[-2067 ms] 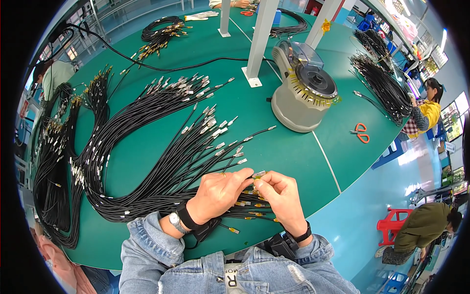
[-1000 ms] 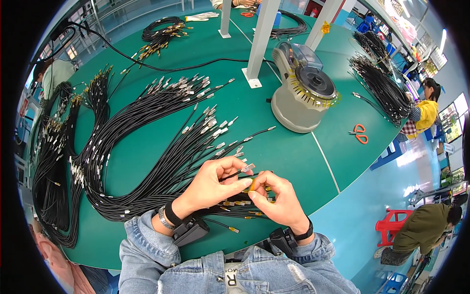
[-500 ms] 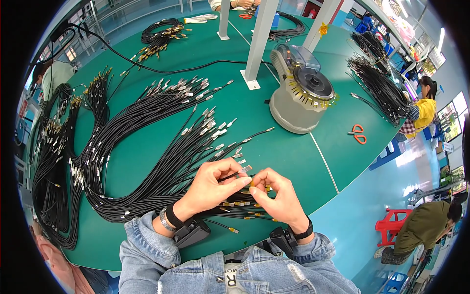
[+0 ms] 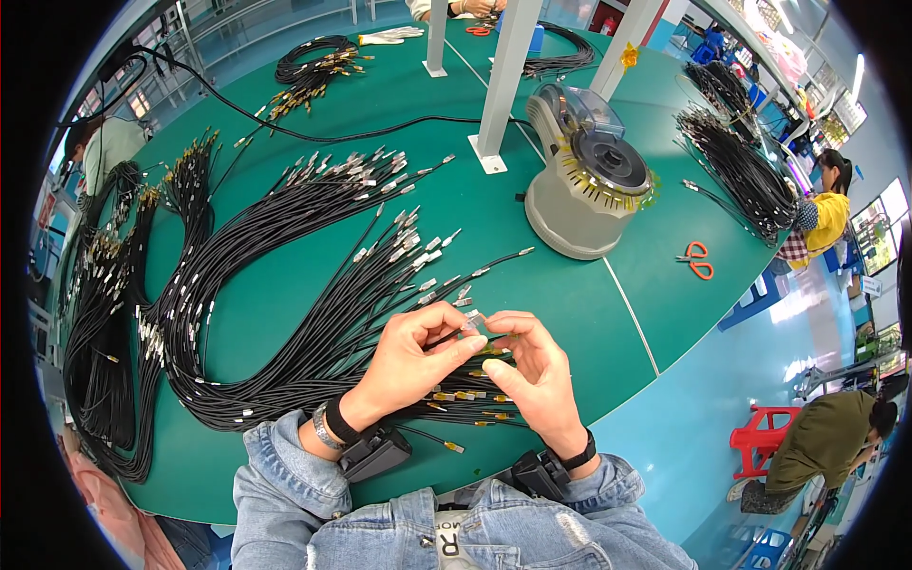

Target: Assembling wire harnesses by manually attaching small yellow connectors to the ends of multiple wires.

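Note:
My left hand (image 4: 418, 347) is closed in a pinch on a black cable (image 4: 439, 341), near its end. The cable's pale connector (image 4: 474, 321) sticks out past my thumb and forefinger. Close beside it is my right hand (image 4: 534, 366), its fingertips by the connector and its thumb apart from the forefinger. Nothing shows between them. Under and around both hands lies a large bundle of black cables (image 4: 285, 351) with pale connectors. Several cable ends (image 4: 465, 395) with yellow tape wrapped on them lie just below my hands.
A grey round tape dispenser (image 4: 579, 214) with short yellow strips around its wheel stands beyond my hands. Orange-handled scissors (image 4: 700, 260) lie to its right. Grey posts (image 4: 494, 114) rise from the green table (image 4: 418, 104). More cable bundles (image 4: 736, 171) lie at the far right.
My right hand's thumb and forefinger have parted, and its forefinger has moved up toward the connector. The yellow bit at its fingertips no longer shows there. My left hand keeps its pinch.

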`<state>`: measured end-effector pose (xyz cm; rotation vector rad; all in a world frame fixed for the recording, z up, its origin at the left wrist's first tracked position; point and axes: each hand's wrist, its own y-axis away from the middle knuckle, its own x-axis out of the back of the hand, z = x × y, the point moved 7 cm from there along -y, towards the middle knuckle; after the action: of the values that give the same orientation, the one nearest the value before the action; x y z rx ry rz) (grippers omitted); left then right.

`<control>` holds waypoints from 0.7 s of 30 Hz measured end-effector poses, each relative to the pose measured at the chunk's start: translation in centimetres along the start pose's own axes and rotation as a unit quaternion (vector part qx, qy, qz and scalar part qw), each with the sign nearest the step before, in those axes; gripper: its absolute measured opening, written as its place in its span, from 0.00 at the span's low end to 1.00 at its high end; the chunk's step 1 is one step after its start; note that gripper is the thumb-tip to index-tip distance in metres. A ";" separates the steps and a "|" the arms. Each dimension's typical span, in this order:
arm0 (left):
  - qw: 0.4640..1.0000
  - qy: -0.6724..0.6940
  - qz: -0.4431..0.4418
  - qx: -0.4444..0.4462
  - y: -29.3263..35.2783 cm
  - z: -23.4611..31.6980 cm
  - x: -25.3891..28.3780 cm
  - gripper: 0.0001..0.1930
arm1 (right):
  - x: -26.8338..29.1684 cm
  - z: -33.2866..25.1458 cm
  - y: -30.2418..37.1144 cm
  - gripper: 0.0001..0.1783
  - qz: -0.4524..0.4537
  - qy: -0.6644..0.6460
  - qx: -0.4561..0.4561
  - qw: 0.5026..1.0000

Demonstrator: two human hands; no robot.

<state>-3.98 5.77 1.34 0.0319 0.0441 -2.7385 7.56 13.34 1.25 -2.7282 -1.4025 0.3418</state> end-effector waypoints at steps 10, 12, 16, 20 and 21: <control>1.000 0.007 -0.007 -0.010 0.0 -0.1 -0.2 0.05 | 0.0 0.3 -0.1 0.08 0.014 -0.011 0.001 1.000; 1.000 0.004 -0.010 -0.015 0.0 0.0 -0.3 0.05 | 0.1 0.3 -0.1 0.05 0.021 -0.004 -0.001 1.000; 1.000 0.016 -0.004 0.003 0.0 0.2 -0.7 0.05 | 0.6 0.1 -0.1 0.04 0.028 -0.008 0.009 1.000; 0.999 0.029 0.027 -0.015 0.0 0.2 -0.2 0.06 | 1.3 -0.4 0.2 0.04 0.054 -0.007 0.002 0.999; 0.999 0.029 0.027 -0.015 -0.1 0.1 -0.2 0.06 | 1.4 -0.5 0.3 0.04 0.054 -0.007 0.001 0.999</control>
<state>-3.81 5.92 1.41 0.1030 0.0982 -2.6824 8.67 14.34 1.46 -2.8113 -1.2606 0.3675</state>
